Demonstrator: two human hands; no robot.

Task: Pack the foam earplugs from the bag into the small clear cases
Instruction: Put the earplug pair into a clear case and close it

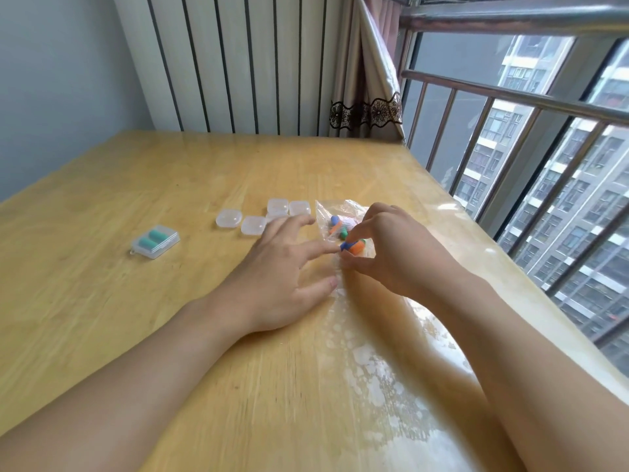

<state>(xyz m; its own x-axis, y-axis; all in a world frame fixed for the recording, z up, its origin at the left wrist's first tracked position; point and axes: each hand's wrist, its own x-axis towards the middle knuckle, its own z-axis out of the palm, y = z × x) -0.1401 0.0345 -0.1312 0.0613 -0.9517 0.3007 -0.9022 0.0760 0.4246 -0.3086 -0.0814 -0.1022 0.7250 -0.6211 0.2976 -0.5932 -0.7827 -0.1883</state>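
Note:
A clear plastic bag (332,212) lies on the wooden table (136,185), with blue, orange and green foam earplugs (337,226) inside. My right hand (384,253) reaches into the bag and pinches an orange and a blue earplug (352,247) between thumb and forefinger. My left hand (282,277) lies spread out beside it, fingertips pressing the bag's near edge flat. Several small clear cases (253,224) sit shut just beyond my left hand. Further left, one case (156,240) holds two teal earplugs.
The table's right edge runs along a railed window (510,165). A radiator (238,63) and a curtain (367,97) stand behind the table. Glare covers the tabletop near my right forearm.

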